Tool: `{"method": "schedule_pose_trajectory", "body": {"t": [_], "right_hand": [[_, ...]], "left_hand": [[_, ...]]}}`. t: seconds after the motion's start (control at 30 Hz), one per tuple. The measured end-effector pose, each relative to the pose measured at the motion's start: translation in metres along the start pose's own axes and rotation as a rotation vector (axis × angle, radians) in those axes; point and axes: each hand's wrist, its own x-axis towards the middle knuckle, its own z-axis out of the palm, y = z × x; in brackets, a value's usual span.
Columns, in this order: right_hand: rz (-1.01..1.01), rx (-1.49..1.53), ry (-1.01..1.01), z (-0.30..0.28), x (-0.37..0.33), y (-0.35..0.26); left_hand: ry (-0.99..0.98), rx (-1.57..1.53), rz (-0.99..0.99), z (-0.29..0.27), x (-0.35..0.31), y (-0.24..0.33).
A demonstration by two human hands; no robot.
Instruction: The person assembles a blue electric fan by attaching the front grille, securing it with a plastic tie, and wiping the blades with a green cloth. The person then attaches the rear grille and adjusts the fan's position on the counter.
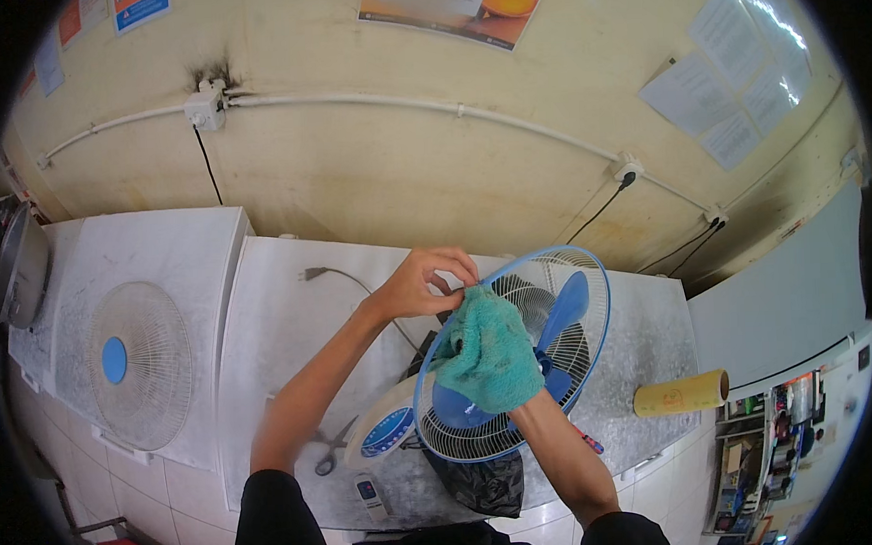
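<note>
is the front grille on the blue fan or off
Off: the fan shows bare blue blades under the teal cloth, and a white grille lies apart on the counter.

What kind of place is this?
Probably a small shop's back counter or utility room, hedged. A marble-look counter stands against a stained wall with surface conduit and taped-up papers. A detached fan grille lies there, and cluttered shelves stand at the right.

Bare surface [284, 307] lies open left of the fan [512, 356], crossed only by a plug cord [345, 279]. Scissors [329, 449], a remote [370, 494] and a black bag [482, 484] crowd the near edge; a yellow roll [679, 395] blocks the right.
</note>
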Motion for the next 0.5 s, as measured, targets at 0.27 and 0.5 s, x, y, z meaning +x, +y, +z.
{"method": "schedule_pose_trajectory", "body": {"t": [0.27, 0.5], "right_hand": [[-0.08, -0.001, 0.067, 0.01, -0.004, 0.011], [-0.043, -0.026, 0.187, 0.018, -0.003, 0.011]], "left_hand": [[0.034, 0.009, 0.066, 0.001, 0.0, -0.007], [0.057, 0.02, 0.082, 0.004, 0.0, -0.008]]}}
